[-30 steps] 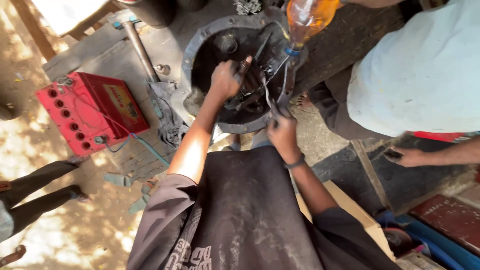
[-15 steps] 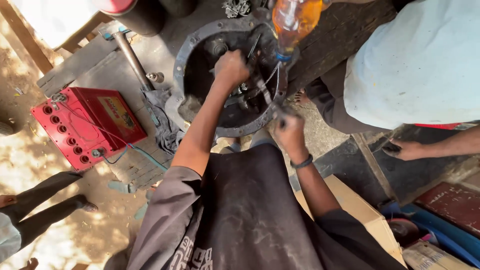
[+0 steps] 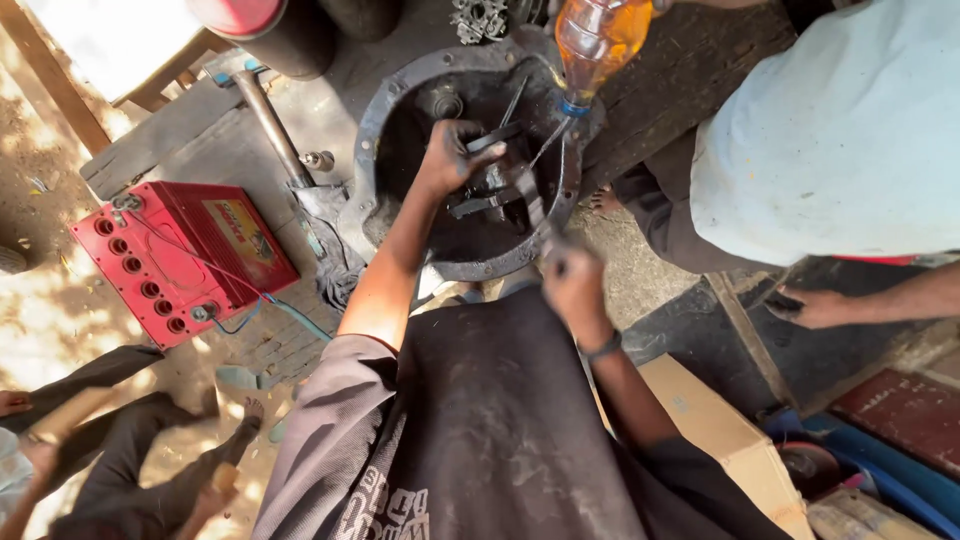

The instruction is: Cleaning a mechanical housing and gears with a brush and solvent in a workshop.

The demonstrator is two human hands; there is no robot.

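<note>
A round dark metal housing lies on the ground, greasy inside. My left hand reaches into it, fingers closed on a dark metal bar among the parts inside. At the housing's near rim, my right hand is closed around the handle of a dark tool that points into the housing. Another person in a light blue shirt tips an orange plastic bottle over the housing, nozzle down.
A red battery with wires sits left of the housing, beside a hammer on wooden planks. The other person's hand rests at the right. A cardboard box lies at lower right. Someone's legs are at lower left.
The view has shifted a little. My left hand stays inside the housing, gripping the parts. My right hand has dropped slightly toward the near rim. The bottle stays tipped.
</note>
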